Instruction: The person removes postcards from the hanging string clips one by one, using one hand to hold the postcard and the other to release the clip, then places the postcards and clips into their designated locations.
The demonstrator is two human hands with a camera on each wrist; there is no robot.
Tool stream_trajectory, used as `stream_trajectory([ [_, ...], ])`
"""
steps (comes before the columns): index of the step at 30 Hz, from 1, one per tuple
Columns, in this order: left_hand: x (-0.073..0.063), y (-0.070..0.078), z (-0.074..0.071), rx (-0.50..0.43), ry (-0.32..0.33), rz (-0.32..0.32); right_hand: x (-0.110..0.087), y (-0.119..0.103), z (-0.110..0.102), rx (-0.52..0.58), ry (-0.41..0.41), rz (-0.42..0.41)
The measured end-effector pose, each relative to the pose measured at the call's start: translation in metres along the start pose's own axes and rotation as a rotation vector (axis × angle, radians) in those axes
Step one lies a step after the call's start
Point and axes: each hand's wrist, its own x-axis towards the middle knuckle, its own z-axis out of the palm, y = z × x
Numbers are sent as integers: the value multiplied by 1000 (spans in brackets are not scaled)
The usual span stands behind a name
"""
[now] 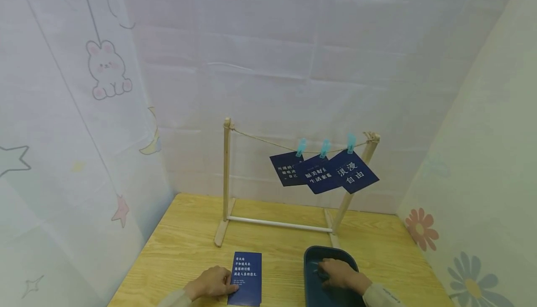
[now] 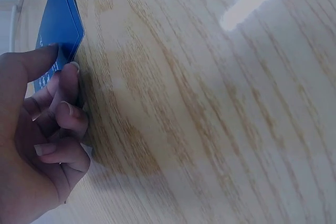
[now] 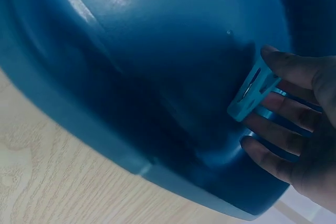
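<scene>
A stack of dark blue cards (image 1: pixel 250 269) with white lettering lies at the front of the table. My left hand (image 1: pixel 213 281) pinches its left edge, and in the left wrist view the thumb is on top of the cards (image 2: pixel 60 17) with the fingers curled at the edge. Inside a dark teal bin (image 1: pixel 309 279), my right hand (image 1: pixel 340 275) reaches toward the bottom. The right wrist view shows that hand (image 3: pixel 299 114) holding a light blue clothespin (image 3: pixel 254 88) between thumb and fingers. Another clothespin seems partly hidden behind the fingers.
Behind the hands stands a wooden rack (image 1: pixel 226 176) with a sagging rope (image 1: pixel 260 139). Three blue cards hang there, overlapping, the rightmost card (image 1: pixel 353 172) under a light blue clothespin (image 1: pixel 351 143). A white crossbar (image 1: pixel 278 224) joins the rack's feet. Printed cloth walls surround the table (image 1: pixel 184 232).
</scene>
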Motion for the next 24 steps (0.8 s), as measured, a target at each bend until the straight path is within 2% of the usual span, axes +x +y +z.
stream_trajectory([
  [6, 0, 9, -3, 29, -2, -12, -2, 3, 0, 0, 7, -14],
  [10, 4, 17, -6, 56, 37, 31, -4, 5, -9, 50, 24, -16],
  [17, 22, 30, -14, 120, 189, 178, 0, 11, -31, 102, 112, -63],
  [24, 36, 43, -17, 151, 313, 189, 4, 8, -54, 177, 219, -95],
])
